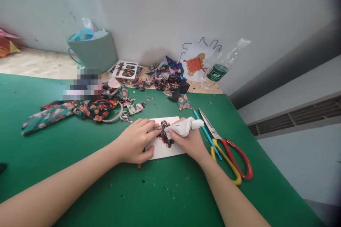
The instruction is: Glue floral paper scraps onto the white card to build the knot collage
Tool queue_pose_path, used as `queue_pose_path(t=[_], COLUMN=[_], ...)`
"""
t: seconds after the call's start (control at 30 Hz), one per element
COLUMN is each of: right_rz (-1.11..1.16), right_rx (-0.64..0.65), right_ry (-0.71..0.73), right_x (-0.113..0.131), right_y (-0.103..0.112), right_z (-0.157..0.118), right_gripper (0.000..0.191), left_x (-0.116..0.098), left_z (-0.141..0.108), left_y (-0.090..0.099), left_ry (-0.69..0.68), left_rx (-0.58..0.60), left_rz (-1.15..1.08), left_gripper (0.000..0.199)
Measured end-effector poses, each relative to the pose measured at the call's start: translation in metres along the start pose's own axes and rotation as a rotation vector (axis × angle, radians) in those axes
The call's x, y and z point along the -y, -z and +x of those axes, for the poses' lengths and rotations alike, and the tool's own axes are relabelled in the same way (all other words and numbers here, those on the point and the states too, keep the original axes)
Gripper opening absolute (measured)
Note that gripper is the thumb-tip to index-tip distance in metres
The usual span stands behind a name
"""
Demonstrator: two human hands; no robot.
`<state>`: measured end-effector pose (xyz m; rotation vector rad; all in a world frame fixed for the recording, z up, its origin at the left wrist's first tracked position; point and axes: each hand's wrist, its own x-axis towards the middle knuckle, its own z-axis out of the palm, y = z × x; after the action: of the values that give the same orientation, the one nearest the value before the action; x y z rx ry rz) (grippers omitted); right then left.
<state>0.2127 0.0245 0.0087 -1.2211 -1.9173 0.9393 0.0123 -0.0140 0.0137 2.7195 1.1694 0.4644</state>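
A white card (160, 152) lies on the green table, with a dark flower-patterned fabric piece (168, 142) on its middle. My left hand (137, 140) rests on the card's left side, fingers stretched out and lying flat, fingertips touching the fabric's left edge. From the right, my right hand (190, 143) grips a crumpled white tissue-like bundle (183, 127); its narrow end meets the fabric. What is inside the bundle, if anything, I cannot make out. Just right of this hand lie a blue pen-like stick (207, 133) and open-bladed scissors (223, 143) with red and yellow handles.
Floral cloth strips (87, 110) and a roll of tape (115, 114) lie at left. Behind are a fabric scrap heap (167, 76), a patterned card (125, 70), a green basket (92, 51), a drawing (194, 65) and a leaning plastic bottle (218, 72) against the wall.
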Motion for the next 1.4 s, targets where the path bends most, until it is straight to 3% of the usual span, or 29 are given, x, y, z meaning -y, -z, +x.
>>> queue_pose_path(t=[0.5,0.73,0.83,1.0,1.13,1.4], right_rz=[0.234,0.294,0.291,0.242,0.239,0.3], right_rx=[-0.134,-0.178,-0.202,-0.189,-0.23,-0.141], right_ry=[-0.114,-0.179,-0.21,-0.139,-0.111,-0.142], right_x=[-0.011,-0.012,-0.012,-0.014,-0.016,-0.013], right_y=[0.0,0.0,0.0,0.0,0.0,-0.004], right_z=[0.003,0.004,0.005,0.006,0.006,0.005], right_gripper=[0.017,0.026,0.032,0.026,0.024,0.032], left_x=[-0.001,-0.002,-0.001,-0.002,-0.005,-0.002], left_z=[0.001,0.0,-0.001,-0.001,-0.001,-0.001], left_y=[0.001,-0.004,-0.006,0.008,0.016,-0.002], left_ry=[0.0,0.004,-0.017,-0.053,-0.047,-0.097], left_rx=[0.021,0.029,0.035,0.095,0.148,0.068], left_rz=[-0.002,-0.03,-0.058,-0.069,-0.048,-0.034], left_gripper=[0.046,0.075,0.071,0.062,0.067,0.082])
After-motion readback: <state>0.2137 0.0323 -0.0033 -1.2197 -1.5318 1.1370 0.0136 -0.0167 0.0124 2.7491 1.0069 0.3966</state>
